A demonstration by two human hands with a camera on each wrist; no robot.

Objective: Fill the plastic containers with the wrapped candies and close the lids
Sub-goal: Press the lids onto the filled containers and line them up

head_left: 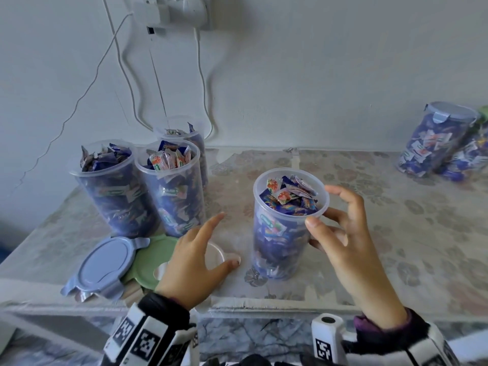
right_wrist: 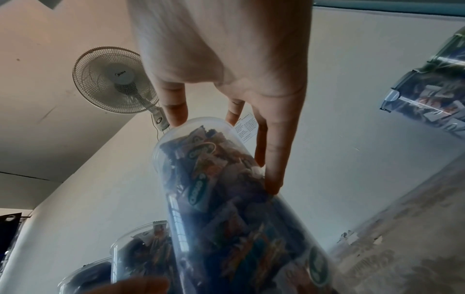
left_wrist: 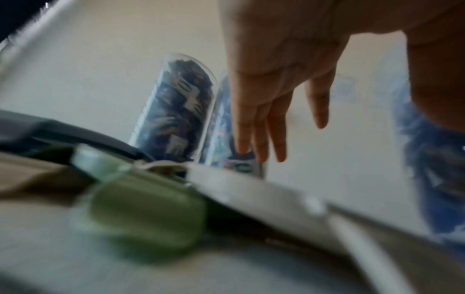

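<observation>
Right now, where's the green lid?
Head view: the green lid lies at the table's front left, tucked between the blue lid and the left hand.

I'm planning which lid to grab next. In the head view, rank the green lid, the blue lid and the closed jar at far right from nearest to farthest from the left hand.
1. Green lid: partly under the left hand.
2. Blue lid: further left, overlapping the green one.
3. Closed jar: far right, by the wall.

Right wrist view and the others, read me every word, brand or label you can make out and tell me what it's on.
"Midea": hub of the wall fan.
Green logo on the candy wrappers in the held container: too distorted to read.
Paper notice on the wall: too small.
Wrist markers: patterns only, no words.
</observation>
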